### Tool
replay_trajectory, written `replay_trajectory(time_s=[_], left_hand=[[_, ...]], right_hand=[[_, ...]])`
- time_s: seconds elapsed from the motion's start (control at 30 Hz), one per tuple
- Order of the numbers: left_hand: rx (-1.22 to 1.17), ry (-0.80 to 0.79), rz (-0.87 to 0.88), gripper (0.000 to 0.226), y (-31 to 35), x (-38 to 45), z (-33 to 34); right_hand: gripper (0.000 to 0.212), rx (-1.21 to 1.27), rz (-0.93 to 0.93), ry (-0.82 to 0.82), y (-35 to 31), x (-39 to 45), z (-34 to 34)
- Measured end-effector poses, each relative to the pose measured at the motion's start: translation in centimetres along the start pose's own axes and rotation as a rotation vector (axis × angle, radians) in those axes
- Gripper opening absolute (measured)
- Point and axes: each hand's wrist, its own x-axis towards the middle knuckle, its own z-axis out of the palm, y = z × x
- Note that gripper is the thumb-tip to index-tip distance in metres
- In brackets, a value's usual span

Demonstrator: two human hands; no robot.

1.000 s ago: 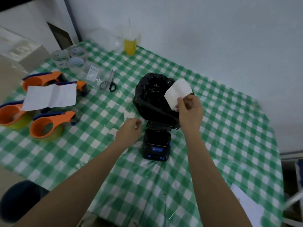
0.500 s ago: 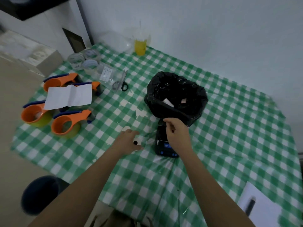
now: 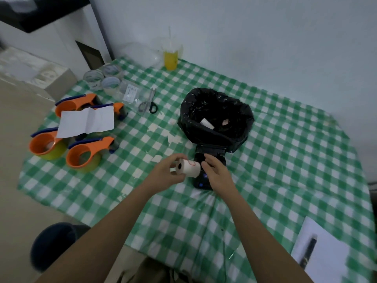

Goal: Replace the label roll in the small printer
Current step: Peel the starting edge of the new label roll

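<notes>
So the left hand (image 3: 166, 170) grips the white paper label roll (image 3: 188, 168) sideways, just left of the small black printer (image 3: 206, 160) (lid up); right hand (image 3: 216, 170), loosely open, touches its end.

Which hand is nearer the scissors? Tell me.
Left. The left hand, holding the label roll, sits below the scissors; the right hand, over the printer, is farther off.

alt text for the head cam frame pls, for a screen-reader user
Left hand holds a white label roll just left of a small black printer with its lid open, while the right hand rests over the printer. Behind it stands a black-lined bin; orange tape dispensers sit left on the green checked tablecloth.
</notes>
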Motion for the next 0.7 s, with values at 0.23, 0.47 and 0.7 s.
replay_trajectory(time_s=[0.23,0.47,0.7], left_hand=[[-0.156,-0.100,0.069,0.049,3.6,-0.5,0.8],[-0.094,0.057,-0.025,0.030,6.4,-0.7,2.3],[-0.063,0.104,0.017,0.036,7.8,-0.9,2.7]], right_hand=[[0.020,0.438,0.048,-0.059,-1.3,-1.2,-1.2],[0.018,0.403,-0.188,0.104,-2.3,-2.8,-1.0],[0.018,0.378,-0.318,0.136,-3.4,-4.0,-0.7]])
